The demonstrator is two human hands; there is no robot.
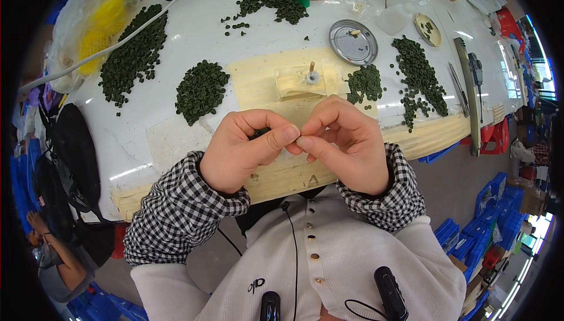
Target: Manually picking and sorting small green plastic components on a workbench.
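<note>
My left hand (248, 145) and my right hand (346, 145) meet fingertip to fingertip over the near edge of the table. Both are closed in a pinch, and whatever lies between the tips is too small to make out. Just beyond them stands a small tape-covered block (294, 86) with an upright brass-coloured pin (312, 69) on it. A few dark green pieces (259, 133) show behind my left fingers. Beside the block, past my right hand, lies a small pile of dark green round parts (364, 83). A larger pile of them (201, 91) sits beyond my left hand.
More green parts lie in heaps at the far left (135, 51), the back (281, 1) and the right (418, 77). A round metal lid (353, 42) and a small dish (427, 29) stand beyond. Tweezers (458, 88) lie near the right edge. A white cable (117, 45) crosses the left side. Another person's arm (59, 250) shows at left.
</note>
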